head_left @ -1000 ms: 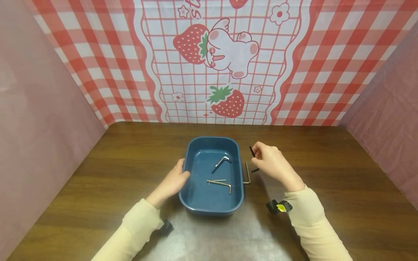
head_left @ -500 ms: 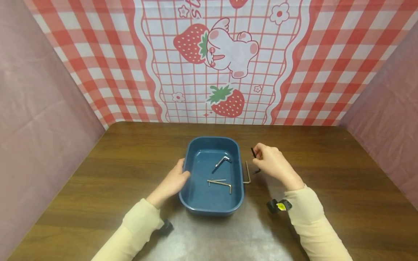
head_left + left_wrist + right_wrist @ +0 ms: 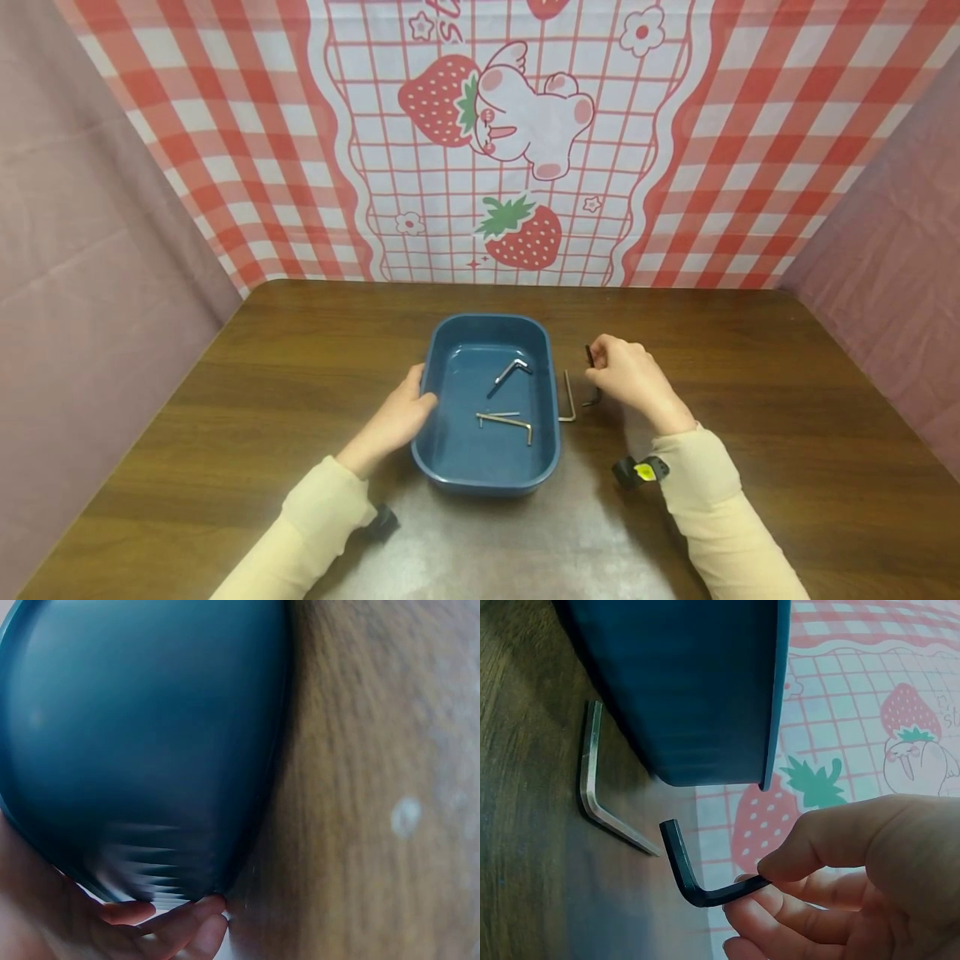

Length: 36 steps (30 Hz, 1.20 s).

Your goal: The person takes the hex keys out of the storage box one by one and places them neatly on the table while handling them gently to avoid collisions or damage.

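My left hand (image 3: 396,417) grips the left side of a blue rectangular tub (image 3: 486,485), its thumb over the rim. In the left wrist view its fingertips (image 3: 202,937) lie against the tub's outer wall. Between thumb and fingers my right hand (image 3: 628,375) pinches a black hex key (image 3: 681,862), just right of the tub; in the right wrist view its short bent end points away from the fingers. On the table between tub and right hand lies a silver hex key (image 3: 590,765). Inside the tub are several metal hex keys, among them a brass-toned one (image 3: 506,420) and a shiny one (image 3: 506,375).
The brown wooden table (image 3: 300,400) carries the tub near its middle. Behind it hangs a red-and-white checked cloth (image 3: 285,192) with strawberry prints. Pink cloth walls (image 3: 97,250) stand at both sides. A dark wrist camera (image 3: 628,473) sits under the right sleeve.
My right hand has shifted slightly right and toward me, and the black hex key has turned a little with it. The left hand and the tub have stayed in place.
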Motion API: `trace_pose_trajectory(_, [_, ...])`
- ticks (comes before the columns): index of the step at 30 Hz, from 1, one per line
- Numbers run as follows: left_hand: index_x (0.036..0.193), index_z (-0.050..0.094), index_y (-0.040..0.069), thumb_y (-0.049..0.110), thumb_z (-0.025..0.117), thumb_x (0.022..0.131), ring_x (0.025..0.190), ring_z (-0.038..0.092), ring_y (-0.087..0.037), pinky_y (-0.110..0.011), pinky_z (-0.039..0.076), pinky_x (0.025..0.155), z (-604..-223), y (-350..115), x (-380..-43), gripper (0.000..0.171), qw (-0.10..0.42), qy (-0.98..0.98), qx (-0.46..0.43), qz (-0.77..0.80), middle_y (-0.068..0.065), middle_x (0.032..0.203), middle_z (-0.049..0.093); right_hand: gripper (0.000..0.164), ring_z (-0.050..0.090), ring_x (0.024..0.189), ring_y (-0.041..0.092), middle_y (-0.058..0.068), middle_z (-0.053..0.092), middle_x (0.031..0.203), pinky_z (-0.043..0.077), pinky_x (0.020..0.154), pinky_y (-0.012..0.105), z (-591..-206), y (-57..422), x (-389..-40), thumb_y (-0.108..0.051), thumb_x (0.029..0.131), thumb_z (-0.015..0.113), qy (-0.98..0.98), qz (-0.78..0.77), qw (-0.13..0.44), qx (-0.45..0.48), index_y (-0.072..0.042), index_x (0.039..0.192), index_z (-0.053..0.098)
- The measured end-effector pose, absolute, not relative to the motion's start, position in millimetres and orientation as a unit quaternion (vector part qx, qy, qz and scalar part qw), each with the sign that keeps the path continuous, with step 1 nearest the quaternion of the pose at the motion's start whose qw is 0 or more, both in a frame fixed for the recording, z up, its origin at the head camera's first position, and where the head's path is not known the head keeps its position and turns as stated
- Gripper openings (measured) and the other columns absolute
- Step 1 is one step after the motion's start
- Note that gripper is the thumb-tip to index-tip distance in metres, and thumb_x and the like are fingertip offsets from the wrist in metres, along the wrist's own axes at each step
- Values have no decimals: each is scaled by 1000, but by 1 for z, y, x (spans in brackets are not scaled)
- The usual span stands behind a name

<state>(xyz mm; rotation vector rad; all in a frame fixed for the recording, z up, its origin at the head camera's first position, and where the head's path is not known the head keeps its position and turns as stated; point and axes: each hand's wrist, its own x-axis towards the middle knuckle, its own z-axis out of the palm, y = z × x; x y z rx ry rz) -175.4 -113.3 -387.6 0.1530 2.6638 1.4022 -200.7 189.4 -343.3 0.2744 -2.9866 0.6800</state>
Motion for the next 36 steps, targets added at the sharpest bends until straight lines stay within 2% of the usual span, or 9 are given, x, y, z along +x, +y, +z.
trace_pose_trajectory(7, [136,29,-2,11,41,85,117,47,-38,-49,41,93,-387,-114,-175,54,66,881,48,467,-26,132,44,23,56,72,20,4,60,76,43,61,31,-350,191,-205,-17,71,60,-969,231,14,83,-3,89,58])
trace_pose_trajectory(13, [136,30,-2,11,41,85,117,47,-38,-50,41,94,-387,-114,-175,53,64,881,50,465,-26,132,44,22,52,69,19,4,54,72,39,58,29,-352,194,-207,-16,73,59,-971,225,-16,79,-1,89,56])
trace_pose_trajectory(23, [136,29,-2,12,41,85,118,47,-37,-49,40,95,-386,-114,-175,54,64,882,47,465,-25,132,44,22,53,59,14,0,57,60,38,55,26,-361,198,-210,-16,74,60,-969,232,-59,59,-1,89,56])
trace_pose_trajectory(36, [135,31,-2,11,41,84,116,48,-38,-49,42,92,-388,-114,-175,53,62,883,50,462,-26,130,46,11,54,57,15,-1,58,53,36,51,26,-368,195,-209,-17,72,58,-970,227,-75,46,-7,72,52])
